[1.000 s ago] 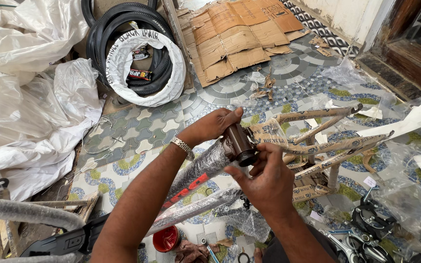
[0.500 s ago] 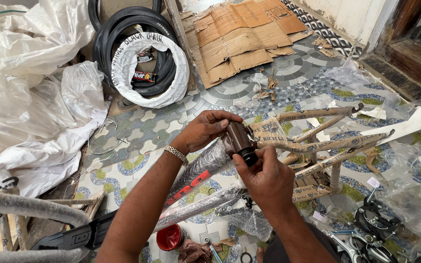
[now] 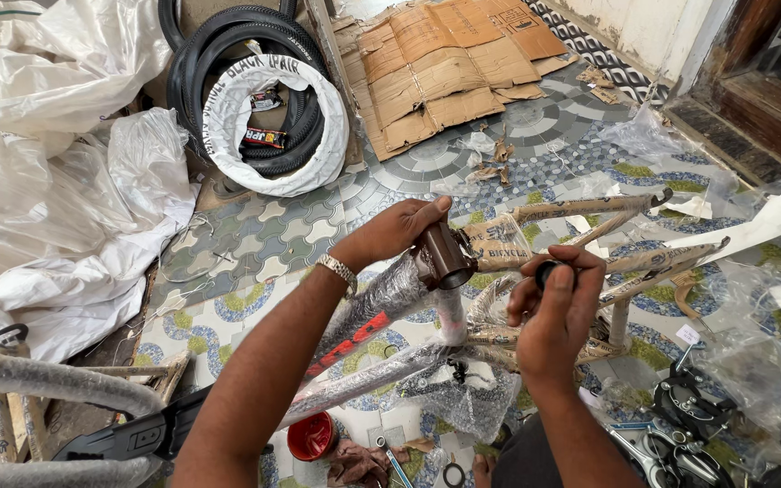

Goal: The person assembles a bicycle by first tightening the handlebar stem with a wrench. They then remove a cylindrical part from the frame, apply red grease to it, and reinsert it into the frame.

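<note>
Left hand (image 3: 390, 233) steadies the wrapped bicycle frame (image 3: 381, 307) at its bare bottom-bracket shell (image 3: 446, 257); right hand (image 3: 558, 303) pinches a small black ring (image 3: 546, 271) just beside it (not yet fitted, wrapping mostly on).

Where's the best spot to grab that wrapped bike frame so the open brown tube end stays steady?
Probably on the wrapped tube just behind the brown tube end, coming from the far side, as the left hand does. The frame lies flat on the floor, and that spot leaves the open end clear for the right hand, which pinches a small black ring beside it.
</note>
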